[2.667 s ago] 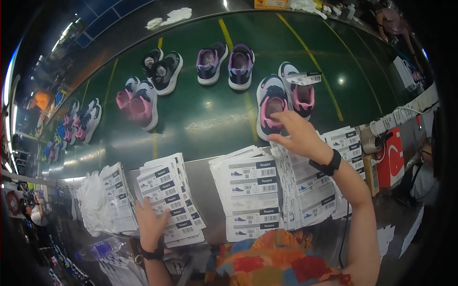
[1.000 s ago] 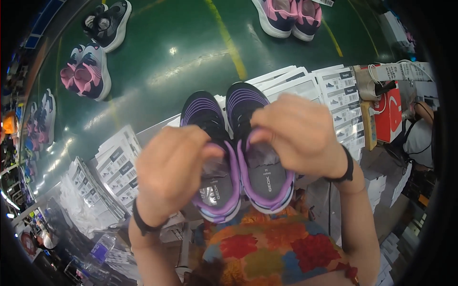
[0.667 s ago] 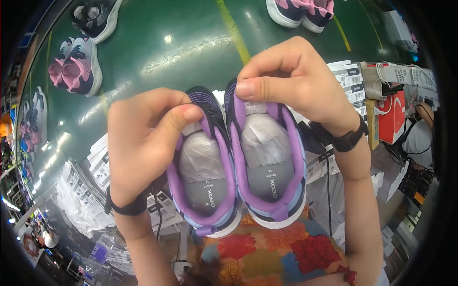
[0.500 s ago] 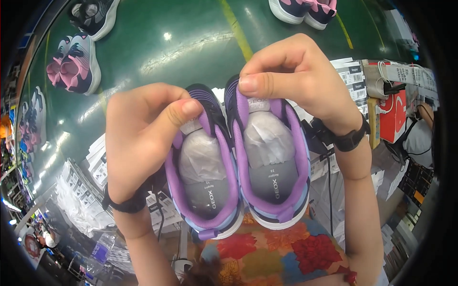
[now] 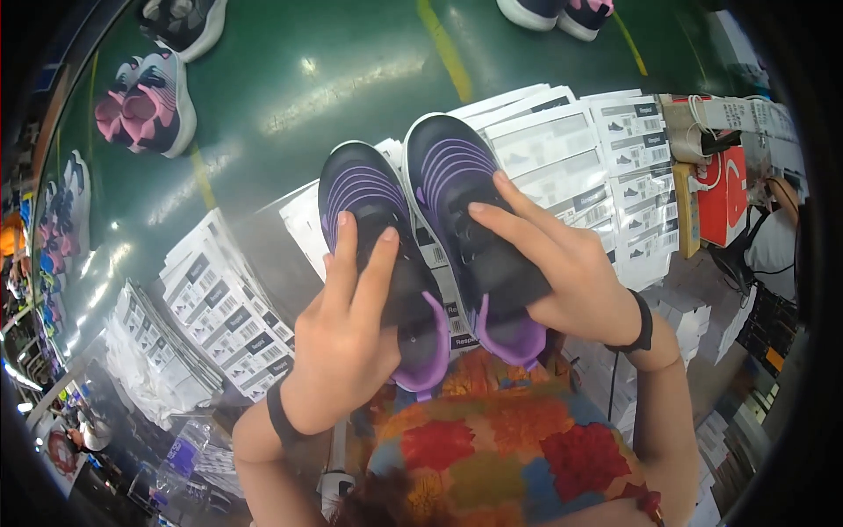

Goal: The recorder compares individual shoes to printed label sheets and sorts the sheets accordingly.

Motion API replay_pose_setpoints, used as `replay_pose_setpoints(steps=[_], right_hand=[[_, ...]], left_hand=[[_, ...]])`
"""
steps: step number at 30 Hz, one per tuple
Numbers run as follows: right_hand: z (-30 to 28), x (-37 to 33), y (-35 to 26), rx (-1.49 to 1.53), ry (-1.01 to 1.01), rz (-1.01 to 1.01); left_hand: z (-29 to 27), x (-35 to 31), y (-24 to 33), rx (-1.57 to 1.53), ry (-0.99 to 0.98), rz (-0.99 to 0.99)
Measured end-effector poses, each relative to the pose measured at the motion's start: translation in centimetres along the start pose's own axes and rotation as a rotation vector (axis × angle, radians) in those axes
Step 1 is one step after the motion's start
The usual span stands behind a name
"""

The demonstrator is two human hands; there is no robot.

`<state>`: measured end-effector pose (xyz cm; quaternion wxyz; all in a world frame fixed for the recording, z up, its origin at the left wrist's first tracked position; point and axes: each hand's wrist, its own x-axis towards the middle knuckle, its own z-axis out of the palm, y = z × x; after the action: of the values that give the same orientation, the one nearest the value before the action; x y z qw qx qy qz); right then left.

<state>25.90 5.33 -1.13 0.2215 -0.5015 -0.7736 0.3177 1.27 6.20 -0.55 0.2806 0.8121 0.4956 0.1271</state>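
Side by side in front of me is a pair of dark sneakers with purple curved lines and purple collars, toes pointing away. My left hand (image 5: 345, 342) is on the left sneaker (image 5: 362, 184), two fingers stretched over its upper and the thumb hidden. The right sneaker (image 5: 450, 162) is under my right hand (image 5: 580, 285), whose fingers reach across the lacing area from the outer side. That thumb is out of sight too. Both hands appear to grip the shoes. The shoe openings with their purple collars (image 5: 518, 344) face me, above the patterned cloth on my lap.
Sheets of printed labels (image 5: 637, 184) lie beneath and right of the shoes, with another label stack (image 5: 224, 307) at left. Pink-and-navy sneakers (image 5: 149, 105) and a dark shoe (image 5: 184, 26) stand on the green surface (image 5: 307, 97). A red box (image 5: 724, 198) is at right.
My hands have moved from the shoe tongues onto the uppers. The shoes have tipped, so their toes and tops show instead of the insoles and paper stuffing.
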Motion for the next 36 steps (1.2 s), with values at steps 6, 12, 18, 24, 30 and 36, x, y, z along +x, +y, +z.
replay_pose_setpoints(steps=[6, 12, 18, 24, 30, 36], right_hand=[[-3.6, 2.3, -3.2, 0.024, 0.02, 0.063], [-6.0, 2.6, -4.0, 0.313, 0.138, -0.044], [-1.8, 1.1, -0.8, 1.122, 0.26, 0.199], [-0.3, 6.7, 1.5, 1.36, 0.39, 0.393], [-1.1, 13.7, 4.3, 0.225, 0.082, 0.425], [1.9, 5.8, 3.0, -0.222, 0.181, -0.074]], left_hand=[[-5.7, 1.8, 2.7, -0.136, 0.053, -0.093], [-8.4, -0.3, 3.0, -0.331, 0.225, -0.049], [-2.9, -4.6, -2.7, -1.084, 0.667, -0.329], [0.5, 10.0, -13.9, -1.638, 0.296, -0.238], [-1.4, 14.9, -10.3, -0.649, 0.305, -0.3], [-1.2, 6.1, -6.7, -0.134, 0.061, -0.04]])
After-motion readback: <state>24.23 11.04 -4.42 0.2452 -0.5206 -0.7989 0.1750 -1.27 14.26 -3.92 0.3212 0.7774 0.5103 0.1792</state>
